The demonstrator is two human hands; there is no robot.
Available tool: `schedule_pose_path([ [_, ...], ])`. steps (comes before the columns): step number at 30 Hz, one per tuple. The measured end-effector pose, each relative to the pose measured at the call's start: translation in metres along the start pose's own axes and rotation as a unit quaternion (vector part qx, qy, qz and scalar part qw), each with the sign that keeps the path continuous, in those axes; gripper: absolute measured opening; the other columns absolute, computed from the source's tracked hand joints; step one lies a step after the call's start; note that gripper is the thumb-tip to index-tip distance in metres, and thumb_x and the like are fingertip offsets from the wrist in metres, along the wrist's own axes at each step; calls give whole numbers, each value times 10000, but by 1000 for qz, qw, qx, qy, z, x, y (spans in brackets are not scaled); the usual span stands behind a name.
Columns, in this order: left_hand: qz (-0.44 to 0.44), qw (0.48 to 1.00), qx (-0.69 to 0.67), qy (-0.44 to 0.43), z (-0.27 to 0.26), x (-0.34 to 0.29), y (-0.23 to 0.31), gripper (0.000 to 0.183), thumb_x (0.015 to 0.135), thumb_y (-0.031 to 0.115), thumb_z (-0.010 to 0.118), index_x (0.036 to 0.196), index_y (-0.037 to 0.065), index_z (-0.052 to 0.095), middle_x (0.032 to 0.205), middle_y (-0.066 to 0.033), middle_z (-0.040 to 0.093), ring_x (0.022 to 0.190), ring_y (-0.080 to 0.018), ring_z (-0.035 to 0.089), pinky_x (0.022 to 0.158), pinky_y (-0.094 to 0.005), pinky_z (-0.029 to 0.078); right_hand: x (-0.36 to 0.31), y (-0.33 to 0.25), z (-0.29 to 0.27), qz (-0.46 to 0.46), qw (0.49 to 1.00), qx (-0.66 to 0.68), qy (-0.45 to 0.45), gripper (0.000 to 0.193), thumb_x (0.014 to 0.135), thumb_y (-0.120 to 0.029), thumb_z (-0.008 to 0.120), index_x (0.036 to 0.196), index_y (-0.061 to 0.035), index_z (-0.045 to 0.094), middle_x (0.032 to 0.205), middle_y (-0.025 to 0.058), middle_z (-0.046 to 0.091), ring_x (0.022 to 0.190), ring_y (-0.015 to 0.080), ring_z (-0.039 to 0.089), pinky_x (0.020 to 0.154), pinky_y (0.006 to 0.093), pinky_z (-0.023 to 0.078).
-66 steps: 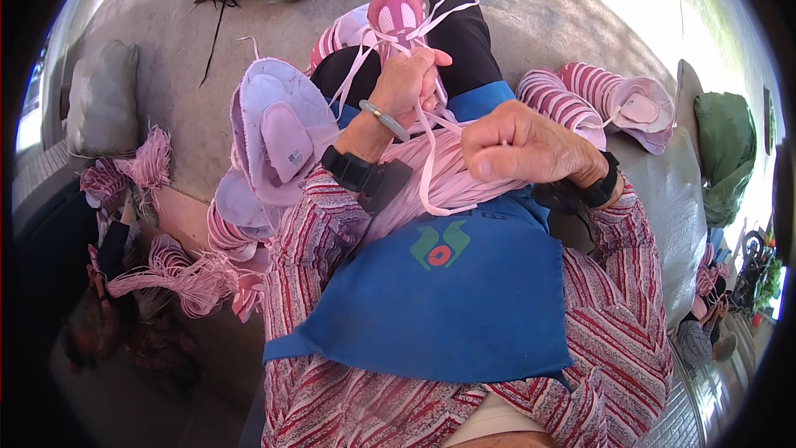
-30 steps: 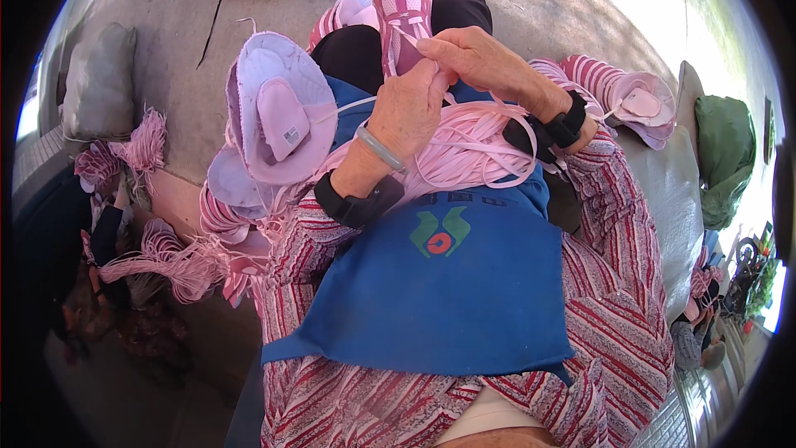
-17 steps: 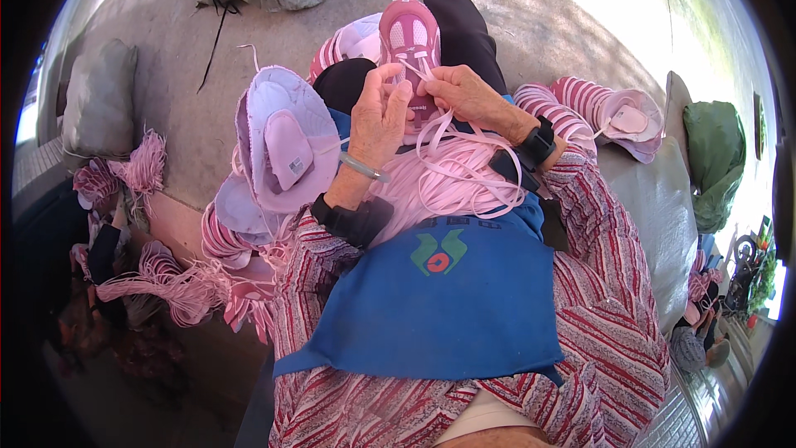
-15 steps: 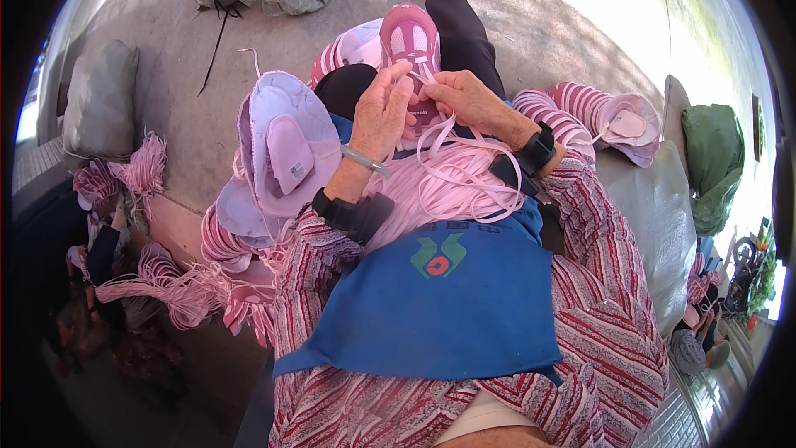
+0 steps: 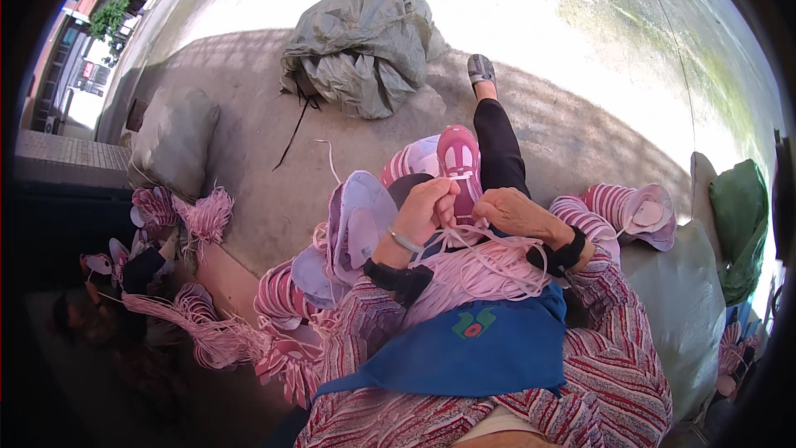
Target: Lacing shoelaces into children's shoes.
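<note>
A dark-pink shoe upper [image 5: 458, 152] with pale mesh panels sits at my knees, toe pointing away. A pale pink shoelace crosses it near the tongue. At the near left of the upper, my left hand [image 5: 425, 209] pinches the lace between thumb and fingers. Just to the right, my right hand [image 5: 522, 214] is closed with its fingers curled down, and lace strands run beneath it; its fingertips are partly hidden. A big heap of pale pink laces [image 5: 481, 272] lies across my lap on a blue apron [image 5: 464, 357].
Stacked pink-and-white uppers [image 5: 365, 228] stand left of my knees, others [image 5: 647, 214] to the right. Bundled laces [image 5: 220, 340] hang at the lower left, near another person in shade. A grey-green sack [image 5: 365, 50] lies ahead; a stuffed sack [image 5: 176, 137] stands far left, a green bag [image 5: 738, 232] right.
The view has tilted upward, so everything sits lower and further right. My left fingers have gone from spread to pinched, and my hands are slightly further apart over the upper.
</note>
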State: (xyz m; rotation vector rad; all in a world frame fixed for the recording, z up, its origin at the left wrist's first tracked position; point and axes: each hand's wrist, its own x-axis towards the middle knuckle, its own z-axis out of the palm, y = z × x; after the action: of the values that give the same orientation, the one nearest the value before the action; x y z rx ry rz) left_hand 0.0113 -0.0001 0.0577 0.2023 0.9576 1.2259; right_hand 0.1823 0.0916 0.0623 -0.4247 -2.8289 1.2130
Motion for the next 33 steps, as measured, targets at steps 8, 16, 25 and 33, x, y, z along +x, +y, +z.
schedule_pose_path([
  [8, -58, 973, 136, -178, 40, -27, -9, 277, 937, 263, 418, 816, 37, 524, 594, 29, 428, 474, -56, 392, 434, -213, 368, 23, 19, 26, 212, 527, 823, 15, 147, 842, -140, 537, 883, 0, 557, 793, 57, 591, 675, 187, 573, 615, 301, 465],
  [16, 297, 943, -152, 4, -97, -149, 48, 321, 951, 195, 336, 960, -63, 526, 1244, -196, 440, 1210, -337, 374, 1051, -475, 250, -23, 78, -7, 319, 571, 734, 183, 153, 881, -142, 496, 819, -12, 547, 501, -80, 307, 385, 37, 263, 444, 228, 334],
  [25, 557, 735, -234, 308, -204, -346, 117, 83, 840, 71, 494, 804, 19, 547, 1080, -153, 555, 1197, -367, 383, 1027, -637, 97, -56, 158, -14, 440, 685, 535, 226, 109, 818, -150, 598, 847, -47, 579, 561, -74, 353, 410, 17, 265, 333, 179, 176],
  [33, 655, 643, -230, 324, -185, -376, 134, 136, 876, 142, 475, 795, 41, 519, 797, -86, 525, 882, -282, 501, 850, -511, 340, -53, 187, 4, 414, 886, 112, 173, 245, 722, -214, 583, 842, -4, 627, 635, 50, 551, 508, 152, 516, 473, 293, 420],
])
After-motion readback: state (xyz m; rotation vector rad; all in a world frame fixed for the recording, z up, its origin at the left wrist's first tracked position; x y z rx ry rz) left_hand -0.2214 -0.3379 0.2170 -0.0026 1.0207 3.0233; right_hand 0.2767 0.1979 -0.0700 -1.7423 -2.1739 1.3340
